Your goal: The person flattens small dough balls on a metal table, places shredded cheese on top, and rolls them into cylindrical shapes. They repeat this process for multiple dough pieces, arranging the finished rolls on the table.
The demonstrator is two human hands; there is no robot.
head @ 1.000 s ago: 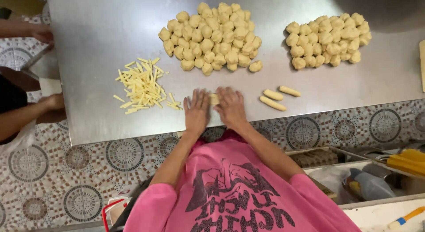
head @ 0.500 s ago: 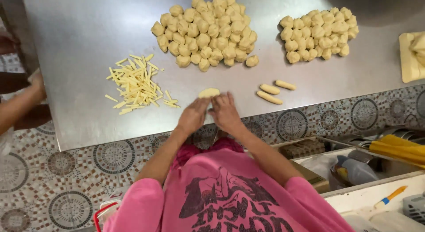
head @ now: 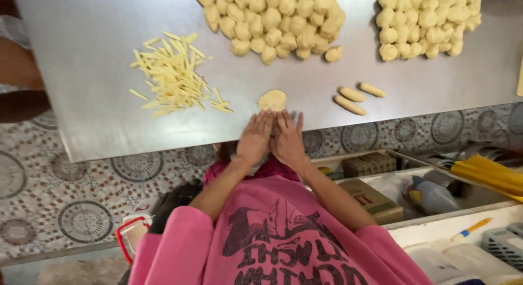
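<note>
A flattened round piece of pale dough (head: 272, 100) lies on the steel table (head: 92, 111) near its front edge. My left hand (head: 253, 139) and my right hand (head: 287, 137) lie flat side by side just behind it, palms down. Their fingertips touch the disc's near edge, and neither hand grips anything. A heap of thin yellow sticks (head: 173, 72) lies to the left of my hands. Three rolled dough logs (head: 354, 98) lie to the right.
Two piles of dough balls sit further back, one in the middle (head: 272, 21) and one at the right (head: 427, 23). Another person's arm (head: 19, 62) shows at the left edge. Below the table are a patterned tile floor (head: 81, 219), boxes (head: 370, 195) and bins.
My hands, which covered the dough a second ago, have drawn back toward me, so the flattened disc now shows beyond my fingertips. The camera has shifted closer.
</note>
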